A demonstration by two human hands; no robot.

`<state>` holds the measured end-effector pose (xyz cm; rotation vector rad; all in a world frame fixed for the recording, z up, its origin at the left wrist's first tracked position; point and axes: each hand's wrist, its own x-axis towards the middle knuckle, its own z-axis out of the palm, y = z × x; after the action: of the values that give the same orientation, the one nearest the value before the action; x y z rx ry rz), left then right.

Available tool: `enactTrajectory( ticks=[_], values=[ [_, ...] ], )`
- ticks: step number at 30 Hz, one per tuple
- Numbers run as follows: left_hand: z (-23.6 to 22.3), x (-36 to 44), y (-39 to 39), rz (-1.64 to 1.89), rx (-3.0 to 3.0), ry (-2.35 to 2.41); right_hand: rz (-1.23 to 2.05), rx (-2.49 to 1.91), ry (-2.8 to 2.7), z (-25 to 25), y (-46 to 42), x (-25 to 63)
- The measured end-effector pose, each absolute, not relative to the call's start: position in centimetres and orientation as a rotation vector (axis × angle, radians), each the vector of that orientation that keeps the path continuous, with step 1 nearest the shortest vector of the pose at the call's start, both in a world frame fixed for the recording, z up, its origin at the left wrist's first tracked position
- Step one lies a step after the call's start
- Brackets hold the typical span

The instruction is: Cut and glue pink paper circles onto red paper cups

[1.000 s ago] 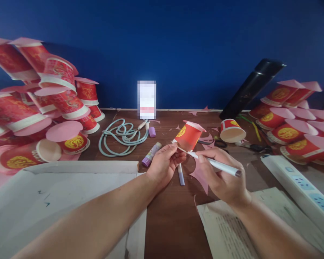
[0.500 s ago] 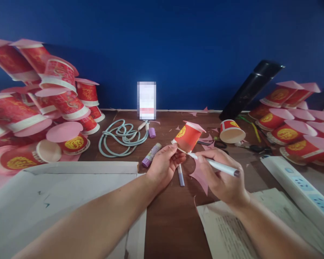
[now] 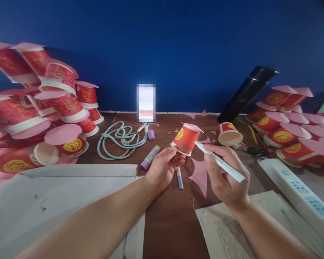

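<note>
Upside down in the middle of the view is a red paper cup point(image 3: 187, 139) with a yellow emblem and a pink paper piece on top. My left hand point(image 3: 166, 163) pinches its white rim from the lower left. In my right hand point(image 3: 229, 172) is a white marker pen point(image 3: 224, 163), gripped between thumb and fingers. The pen's tip is by the cup's right side; whether it touches I cannot tell. Below the cup a pen cap point(image 3: 179, 178) lies on the brown table, beside a pink paper scrap point(image 3: 199, 174).
Stacked red cups with pink tops point(image 3: 64, 104) stand at left, and more point(image 3: 284, 136) at right. A glue stick point(image 3: 150, 157), a coiled cable point(image 3: 118, 142), a lit phone point(image 3: 146, 104), a loose cup point(image 3: 230, 135), a black bottle point(image 3: 247, 95) and a power strip point(image 3: 295, 187) surround the hands.
The pen tip has moved from the cup's lower rim up to its right side, with my right hand shifting slightly right. My left hand still holds the cup. The view has tilted a little.
</note>
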<state>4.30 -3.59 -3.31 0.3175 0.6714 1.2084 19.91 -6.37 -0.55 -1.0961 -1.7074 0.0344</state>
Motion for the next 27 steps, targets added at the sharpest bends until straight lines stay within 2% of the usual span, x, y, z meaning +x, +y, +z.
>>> enactTrajectory(
  ticks=[12,19,27],
  values=[
    [-3.0,4.4,-3.8,1.118,0.420,0.619,0.066,-1.001,-1.736,-1.1,-6.1,20.0],
    [-2.2,4.5,-4.2,1.059,0.418,0.486,-0.034,-0.959,-1.730,-1.3,-5.9,19.4],
    [-2.5,4.7,-4.6,0.968,0.352,0.468,0.044,-0.924,-1.715,-1.6,-5.8,19.0]
  ],
)
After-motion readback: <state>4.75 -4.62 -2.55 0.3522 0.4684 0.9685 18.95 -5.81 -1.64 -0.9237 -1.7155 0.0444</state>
